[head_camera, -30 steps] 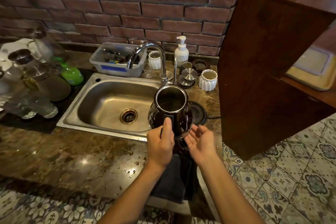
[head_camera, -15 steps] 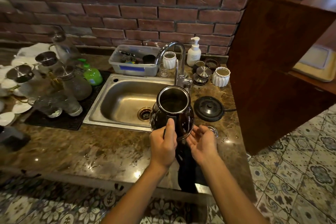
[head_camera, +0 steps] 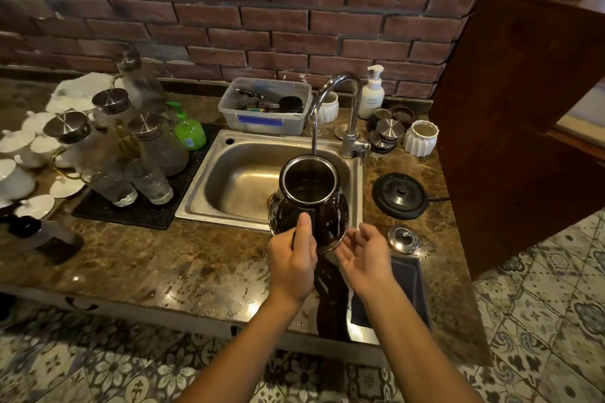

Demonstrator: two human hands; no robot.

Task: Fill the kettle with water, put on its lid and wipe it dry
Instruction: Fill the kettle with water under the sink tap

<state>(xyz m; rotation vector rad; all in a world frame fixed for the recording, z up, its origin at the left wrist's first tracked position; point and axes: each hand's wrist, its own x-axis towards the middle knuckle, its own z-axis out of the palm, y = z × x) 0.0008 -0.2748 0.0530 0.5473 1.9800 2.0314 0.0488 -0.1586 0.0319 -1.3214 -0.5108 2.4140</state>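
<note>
Fingers of L hand (head_camera: 292,260) are curled tight round the handle (head_camera: 313,220) of the kettle (head_camera: 309,196), thumb laid straight up along it. R hand (head_camera: 364,255) is palm-up w/ fingers relaxed & spread, tips at the kettle's lower R edge. Touching or just short, can't tell. It holds nothing.

Kettle is dark, glossy, lidless & upright, mouth open toward the camera. It's held over the front R part of the steel sink (head_camera: 196,206), under the curved chrome faucet (head_camera: 353,108). Thin bright line runs from the spout down to the kettle's rim & reads as a water stream. Level inside can't be made out. Pale streaks show on the kettle's side.

Lid (head_camera: 403,239), small & shiny w/ a knob, lies on the bench (head_camera: 147,258) just R of R hand, apart from the kettle. Black round kettle base (head_camera: 400,196) sits behind the lid, R of the sink. Dark cloth (head_camera: 409,281) lies at the bench's front edge, beside the R wrist.

Behind the sink: clear plastic tub (head_camera: 265,111) w/ dark bits inside, white ribbed cups (head_camera: 420,137), white pump bottle (head_camera: 372,96). L of the sink: green soap bottle (head_camera: 189,131), glass carafes (head_camera: 163,150) w/ steel caps & glasses (head_camera: 149,183) on a black mat (head_camera: 144,216), white crockery (head_camera: 16,154) further L. Brick wall (head_camera: 294,26) at back, wooden panel (head_camera: 523,101) on R, patterned floor tiles (head_camera: 540,321) below.
</note>
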